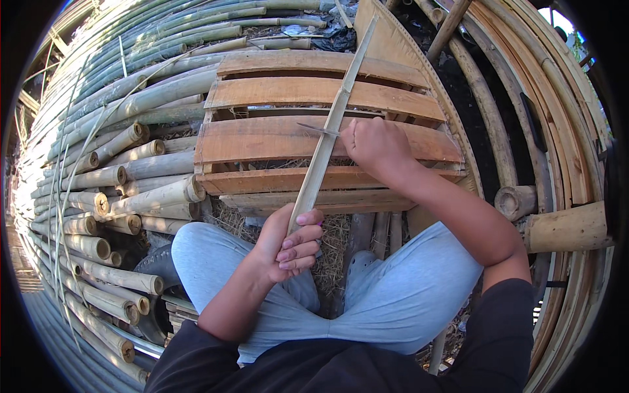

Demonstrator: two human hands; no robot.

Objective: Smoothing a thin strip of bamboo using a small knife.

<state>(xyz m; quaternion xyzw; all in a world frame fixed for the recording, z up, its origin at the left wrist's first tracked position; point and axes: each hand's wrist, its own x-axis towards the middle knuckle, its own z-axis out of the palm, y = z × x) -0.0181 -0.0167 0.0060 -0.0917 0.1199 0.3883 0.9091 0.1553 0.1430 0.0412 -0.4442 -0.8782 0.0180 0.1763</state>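
A long split bamboo strip (pixel 322 157) slants from my lap up and away to the right, over a slatted wooden crate (pixel 262 134). My left hand (pixel 288 243) is wrapped round its near end, above my left knee. Farther along, my right hand (pixel 379 147) is closed in a fist on the handle of a knife, the handle itself hidden by the fingers. The thin dark knife blade (pixel 309 127) points left and crosses the strip, touching it or very close to it.
Bamboo poles (pixel 157 167) lie stacked on the left, their cut ends toward me. At right are a curved brown panel (pixel 452 105), a short thick bamboo piece (pixel 569 228) and long planks (pixel 557 85). Dry shavings (pixel 335 242) cover the ground between my legs.
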